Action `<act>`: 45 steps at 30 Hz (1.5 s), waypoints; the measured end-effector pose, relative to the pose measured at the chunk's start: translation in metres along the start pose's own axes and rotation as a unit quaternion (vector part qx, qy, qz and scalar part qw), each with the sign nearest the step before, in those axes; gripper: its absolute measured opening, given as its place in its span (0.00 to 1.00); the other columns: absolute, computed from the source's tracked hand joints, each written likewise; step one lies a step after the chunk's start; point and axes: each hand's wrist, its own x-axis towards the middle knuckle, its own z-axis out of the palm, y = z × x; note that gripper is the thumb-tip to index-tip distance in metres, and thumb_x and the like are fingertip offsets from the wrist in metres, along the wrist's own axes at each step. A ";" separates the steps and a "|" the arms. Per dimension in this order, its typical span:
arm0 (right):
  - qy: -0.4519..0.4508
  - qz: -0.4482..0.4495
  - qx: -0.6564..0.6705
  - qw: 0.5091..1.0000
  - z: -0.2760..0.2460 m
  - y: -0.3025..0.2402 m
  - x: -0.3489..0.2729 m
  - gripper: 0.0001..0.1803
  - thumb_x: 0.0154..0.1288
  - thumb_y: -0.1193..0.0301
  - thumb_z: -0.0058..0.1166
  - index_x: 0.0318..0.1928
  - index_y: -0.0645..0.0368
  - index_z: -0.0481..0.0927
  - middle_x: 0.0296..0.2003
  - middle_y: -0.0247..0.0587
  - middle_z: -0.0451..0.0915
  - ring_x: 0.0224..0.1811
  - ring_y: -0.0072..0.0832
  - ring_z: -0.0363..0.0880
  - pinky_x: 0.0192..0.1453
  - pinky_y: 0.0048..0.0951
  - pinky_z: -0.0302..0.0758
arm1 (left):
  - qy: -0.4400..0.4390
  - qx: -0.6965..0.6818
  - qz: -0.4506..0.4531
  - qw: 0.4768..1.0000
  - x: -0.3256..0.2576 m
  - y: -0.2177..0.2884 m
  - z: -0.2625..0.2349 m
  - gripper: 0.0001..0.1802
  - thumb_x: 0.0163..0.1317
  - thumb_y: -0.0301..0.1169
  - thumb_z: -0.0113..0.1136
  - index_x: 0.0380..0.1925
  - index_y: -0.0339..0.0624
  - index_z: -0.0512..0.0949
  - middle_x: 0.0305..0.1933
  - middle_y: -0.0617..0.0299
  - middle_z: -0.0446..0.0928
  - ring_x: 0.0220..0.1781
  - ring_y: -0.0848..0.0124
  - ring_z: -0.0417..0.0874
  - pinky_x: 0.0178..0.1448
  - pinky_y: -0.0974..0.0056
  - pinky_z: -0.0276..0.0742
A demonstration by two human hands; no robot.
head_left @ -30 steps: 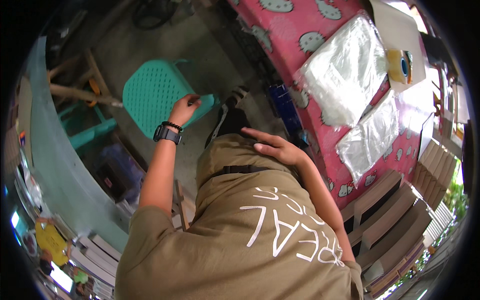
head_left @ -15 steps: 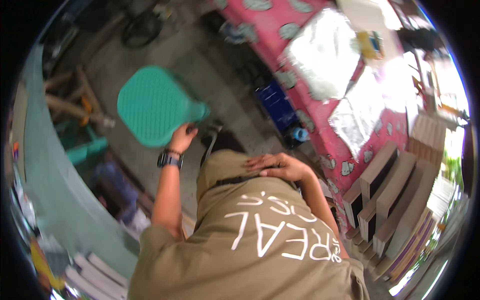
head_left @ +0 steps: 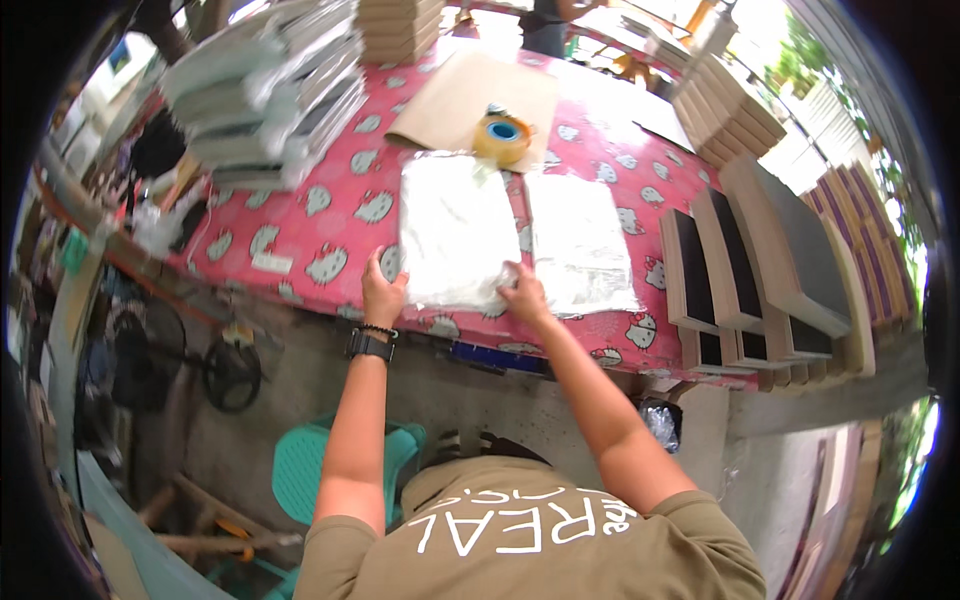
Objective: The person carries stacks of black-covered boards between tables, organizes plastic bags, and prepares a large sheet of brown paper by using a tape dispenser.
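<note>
A clear plastic bag [head_left: 455, 225] that looks white with glare lies flat on the table before me. My left hand [head_left: 383, 288] is open beside its left edge, thumb and fingers apart. At the bag's lower right corner is my right hand [head_left: 524, 293], thumb and fingers bent around the plastic edge. A second shiny clear bag [head_left: 582, 240] rests just right of the first, with a narrow strip of cloth between them. Beyond the bags, a roll of tape [head_left: 502, 138] with a blue core sits on a brown paper sheet [head_left: 430, 112].
The table [head_left: 330, 235] has a pink patterned cover. A tall pile of plastic-wrapped packs [head_left: 235, 150] stands far left. Dark-faced wooden pieces [head_left: 735, 260] stand at the right, boxes [head_left: 725, 110] behind them. A green stool [head_left: 300, 470] is below left. A person [head_left: 543, 30] stands beyond.
My view has swung up from the floor to the table. My left hand has left the green stool; my right hand has gone from my waist to the plastic bag.
</note>
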 end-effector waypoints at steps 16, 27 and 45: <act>-0.078 0.131 0.195 0.969 -0.135 0.006 -0.062 0.15 0.49 0.77 0.53 0.41 0.57 0.75 0.19 0.33 0.70 0.20 0.18 0.66 0.25 0.24 0.67 | -0.103 -0.210 -0.028 0.972 -0.024 0.122 0.068 0.12 0.50 0.20 0.52 0.37 0.32 0.69 0.34 0.55 0.74 0.36 0.70 0.74 0.43 0.68 0.68; -0.082 0.140 -0.119 0.980 -0.210 0.099 -0.028 0.28 0.47 0.66 0.59 0.52 0.55 0.70 0.47 0.53 0.71 0.52 0.43 0.66 0.56 0.37 0.63 | -0.210 -0.075 -0.094 0.970 -0.009 0.099 0.203 0.22 0.49 0.24 0.56 0.46 0.31 0.65 0.46 0.52 0.69 0.44 0.67 0.72 0.48 0.65 0.69; 0.060 0.306 0.027 0.950 -0.137 0.141 0.028 0.42 0.46 0.72 0.56 0.62 0.65 0.52 0.55 0.61 0.62 0.58 0.46 0.62 0.59 0.32 0.61 | -0.379 -0.140 0.036 0.914 0.040 0.091 0.268 0.36 0.47 0.25 0.58 0.55 0.29 0.53 0.53 0.45 0.65 0.54 0.60 0.68 0.57 0.65 0.63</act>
